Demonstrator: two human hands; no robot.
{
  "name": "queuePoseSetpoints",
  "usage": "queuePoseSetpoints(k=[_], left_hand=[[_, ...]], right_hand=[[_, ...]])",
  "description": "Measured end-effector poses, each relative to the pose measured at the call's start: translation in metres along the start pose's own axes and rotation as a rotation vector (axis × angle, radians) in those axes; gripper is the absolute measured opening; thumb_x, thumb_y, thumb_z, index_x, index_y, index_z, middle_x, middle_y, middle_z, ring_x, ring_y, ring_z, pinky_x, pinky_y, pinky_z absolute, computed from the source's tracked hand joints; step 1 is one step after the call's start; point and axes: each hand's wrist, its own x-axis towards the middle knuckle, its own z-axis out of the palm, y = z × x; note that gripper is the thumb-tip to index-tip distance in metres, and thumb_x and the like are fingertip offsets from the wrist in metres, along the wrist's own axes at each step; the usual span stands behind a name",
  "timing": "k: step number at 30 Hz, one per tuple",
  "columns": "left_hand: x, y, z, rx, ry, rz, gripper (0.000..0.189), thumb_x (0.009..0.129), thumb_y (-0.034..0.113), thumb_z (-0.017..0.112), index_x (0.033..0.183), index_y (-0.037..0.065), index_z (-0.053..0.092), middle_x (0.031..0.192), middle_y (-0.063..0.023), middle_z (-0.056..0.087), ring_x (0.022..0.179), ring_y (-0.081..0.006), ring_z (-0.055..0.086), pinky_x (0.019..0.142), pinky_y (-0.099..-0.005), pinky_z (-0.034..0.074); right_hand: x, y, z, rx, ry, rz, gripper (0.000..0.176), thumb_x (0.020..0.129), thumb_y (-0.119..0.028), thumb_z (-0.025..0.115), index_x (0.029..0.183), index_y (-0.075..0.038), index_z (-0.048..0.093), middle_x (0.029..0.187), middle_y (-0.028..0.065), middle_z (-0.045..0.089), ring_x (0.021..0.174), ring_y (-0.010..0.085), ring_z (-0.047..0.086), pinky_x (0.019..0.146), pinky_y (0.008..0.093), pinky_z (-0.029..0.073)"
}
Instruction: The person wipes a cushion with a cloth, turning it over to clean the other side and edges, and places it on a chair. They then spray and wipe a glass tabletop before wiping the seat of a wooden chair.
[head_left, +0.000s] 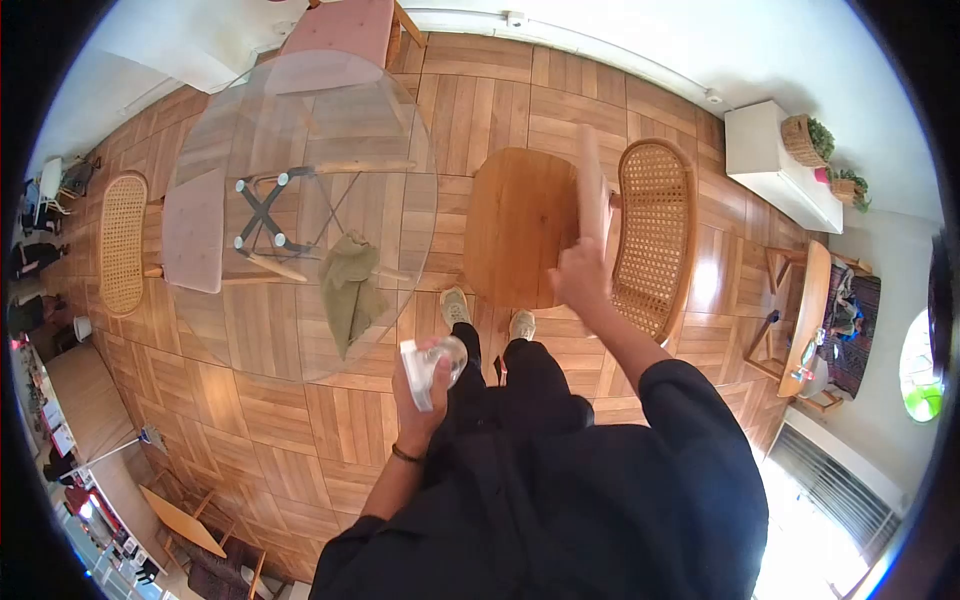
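Note:
In my left hand (420, 400) is a clear bottle (452, 356) with a white top, held above the floor near my legs; my fingers are wrapped round it. My right hand (583, 275) grips the near end of a long pinkish seat pad (590, 185), which stands nearly on edge and shows mostly its narrow side. Under and beside the pad lies the bare wooden seat (520, 230) of a chair with a woven cane backrest (652, 240). A crumpled olive-green cloth (350, 290) rests on the round glass table (300, 355) to my left.
Two chairs with pink pads, one far (340, 45) and one left (195, 230), stand round the glass table. A white cabinet (765, 150) with potted plants is at the far right wall. Farther right stands a wooden table (808, 310).

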Motion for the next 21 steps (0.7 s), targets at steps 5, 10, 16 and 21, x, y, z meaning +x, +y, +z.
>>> queuePoseSetpoints(k=[5, 10, 16, 21], left_hand=[[0.022, -0.003, 0.010, 0.148, -0.024, 0.203, 0.032, 0.093, 0.016, 0.067, 0.118, 0.000, 0.055, 0.106, -0.0116, 0.061, 0.096, -0.0230, 0.060, 0.086, -0.0341, 0.049], [0.038, -0.018, 0.041, 0.262, -0.139, 0.265, 0.034, 0.086, 0.013, 0.070, 0.117, 0.002, 0.059, 0.100, -0.0140, 0.060, 0.094, -0.0327, 0.061, 0.083, -0.0385, 0.050], [0.058, -0.093, 0.107, 0.411, -0.270, 0.368, 0.031, 0.075, 0.009, 0.068, 0.104, 0.008, 0.059, 0.097, -0.0161, 0.061, 0.089, -0.0388, 0.062, 0.078, -0.0459, 0.050], [0.044, -0.109, 0.148, 0.499, -0.254, 0.050, 0.030, 0.071, 0.013, 0.071, 0.096, 0.007, 0.055, 0.088, -0.0165, 0.059, 0.085, -0.0404, 0.060, 0.074, -0.0464, 0.048]], right_hand=[[-0.051, 0.106, 0.034, -0.223, 0.103, 0.237, 0.045, 0.090, -0.043, 0.064, 0.113, -0.004, 0.069, 0.126, 0.0154, 0.060, 0.133, 0.0370, 0.038, 0.111, 0.0572, 0.026], [-0.067, 0.129, 0.014, 0.118, 0.315, 0.772, 0.095, 0.077, -0.045, 0.079, 0.147, 0.000, 0.033, 0.145, 0.0237, 0.045, 0.146, 0.0424, 0.026, 0.117, 0.0587, 0.023], [-0.064, 0.172, 0.010, 0.696, -0.032, 1.050, 0.128, 0.063, -0.054, 0.088, 0.152, 0.003, 0.015, 0.146, 0.0355, 0.037, 0.134, 0.0469, 0.044, 0.110, 0.0528, 0.041], [-0.073, 0.160, 0.004, 0.678, 0.117, 0.996, 0.124, 0.065, -0.052, 0.088, 0.148, 0.009, 0.018, 0.141, 0.0351, 0.040, 0.129, 0.0482, 0.047, 0.104, 0.0523, 0.045]])
